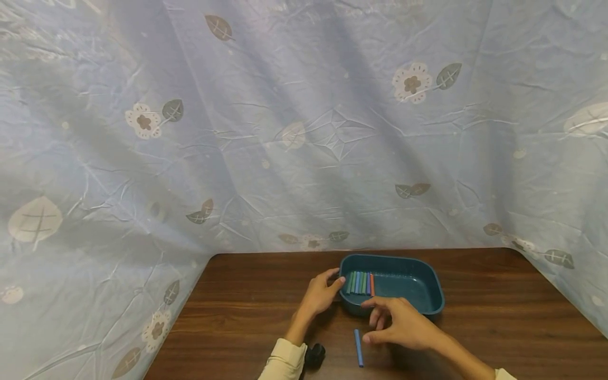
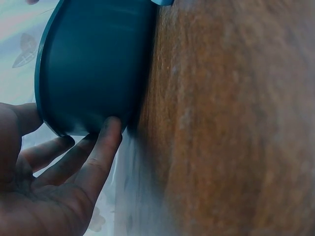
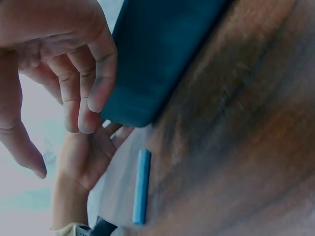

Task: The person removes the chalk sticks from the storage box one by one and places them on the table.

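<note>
A blue stick that looks like chalk lies on the table in front of a dark teal plastic basin. Inside the basin, at its left end, several green, blue and purple sticks lie side by side with an orange-red stick at the right of the row. My left hand holds the basin's left end, thumb at the rim and fingers against the outer wall. Above the table, just right of the loose blue stick, hovers my right hand, thumb and fingers apart, holding nothing.
A dark wood-grain table carries everything. Behind and beside it hangs a pale cloth printed with leaves and flowers. A black device sits by my left wrist.
</note>
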Demonstrator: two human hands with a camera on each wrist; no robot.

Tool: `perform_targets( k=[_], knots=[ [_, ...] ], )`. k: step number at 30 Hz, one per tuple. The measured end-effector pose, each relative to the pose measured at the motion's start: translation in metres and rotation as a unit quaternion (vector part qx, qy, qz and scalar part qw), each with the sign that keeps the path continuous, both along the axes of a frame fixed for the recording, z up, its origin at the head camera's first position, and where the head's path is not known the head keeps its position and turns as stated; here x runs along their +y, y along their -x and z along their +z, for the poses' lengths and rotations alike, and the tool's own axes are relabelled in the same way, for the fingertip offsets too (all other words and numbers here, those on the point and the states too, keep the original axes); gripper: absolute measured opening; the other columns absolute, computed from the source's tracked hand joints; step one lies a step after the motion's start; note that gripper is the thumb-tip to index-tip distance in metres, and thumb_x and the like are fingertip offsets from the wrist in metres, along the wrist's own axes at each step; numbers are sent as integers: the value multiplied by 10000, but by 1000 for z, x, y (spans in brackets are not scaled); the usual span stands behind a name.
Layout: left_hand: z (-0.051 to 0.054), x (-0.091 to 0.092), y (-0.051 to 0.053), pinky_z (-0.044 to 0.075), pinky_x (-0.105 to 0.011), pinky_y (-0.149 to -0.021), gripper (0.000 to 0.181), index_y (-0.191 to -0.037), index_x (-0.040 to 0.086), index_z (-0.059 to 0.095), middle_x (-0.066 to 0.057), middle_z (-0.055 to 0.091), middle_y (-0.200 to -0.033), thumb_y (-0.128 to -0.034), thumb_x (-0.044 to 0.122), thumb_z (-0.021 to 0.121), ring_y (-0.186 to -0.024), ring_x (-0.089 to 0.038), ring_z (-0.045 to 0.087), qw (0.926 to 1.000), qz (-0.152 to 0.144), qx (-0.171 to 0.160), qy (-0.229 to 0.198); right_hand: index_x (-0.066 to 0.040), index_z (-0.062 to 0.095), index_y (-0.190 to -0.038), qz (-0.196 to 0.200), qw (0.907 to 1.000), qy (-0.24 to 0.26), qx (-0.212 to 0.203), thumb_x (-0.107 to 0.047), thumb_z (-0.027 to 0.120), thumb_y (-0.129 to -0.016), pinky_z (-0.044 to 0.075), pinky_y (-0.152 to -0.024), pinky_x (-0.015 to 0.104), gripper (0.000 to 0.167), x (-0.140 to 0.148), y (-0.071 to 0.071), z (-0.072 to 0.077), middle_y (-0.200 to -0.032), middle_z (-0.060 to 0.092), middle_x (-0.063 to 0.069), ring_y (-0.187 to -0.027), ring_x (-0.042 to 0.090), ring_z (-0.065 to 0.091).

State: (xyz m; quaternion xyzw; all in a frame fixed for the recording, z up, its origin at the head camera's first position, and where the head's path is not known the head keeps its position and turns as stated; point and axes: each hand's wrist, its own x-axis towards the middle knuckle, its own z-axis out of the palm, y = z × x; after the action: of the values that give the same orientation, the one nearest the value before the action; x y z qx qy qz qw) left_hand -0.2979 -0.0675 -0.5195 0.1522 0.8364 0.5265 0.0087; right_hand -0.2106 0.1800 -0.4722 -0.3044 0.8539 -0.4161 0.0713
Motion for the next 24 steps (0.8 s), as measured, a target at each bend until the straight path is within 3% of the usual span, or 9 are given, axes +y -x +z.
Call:
perform_targets(
  k=[6,17,24],
  knots=[
    [0,1,-3,661,-397,-865,521,-1500,7,593,-220,717,-1366,-1083,316,651,-964,-272,812,9995,-93,-140,-283,-6,631,-1415,-148,9998,27,155,-402,860,-921,577,-694,243,674,9,3,9,-938,752,-19,-799,15,685],
    [1,2,-10,622,-452,-981,514,-1488,37,620,-205,717,-1378,-1080,347,652,-1119,-294,780,10000,1,7,-75,-16,615,-1443,-255,9992,69,306,-379,837,-947,598,-730,251,653,28,21,20,-956,743,-76,-817,39,696],
    [0,3,-15,644,-443,-935,503,-1479,26,622,-219,714,-1374,-1080,331,659,-1121,-318,779,9995,-15,-104,-298,21,595,-1450,-352,9993,8,139,-368,833,-952,589,-753,254,676,38,39,22,-959,740,-37,-823,66,700]
  ],
)
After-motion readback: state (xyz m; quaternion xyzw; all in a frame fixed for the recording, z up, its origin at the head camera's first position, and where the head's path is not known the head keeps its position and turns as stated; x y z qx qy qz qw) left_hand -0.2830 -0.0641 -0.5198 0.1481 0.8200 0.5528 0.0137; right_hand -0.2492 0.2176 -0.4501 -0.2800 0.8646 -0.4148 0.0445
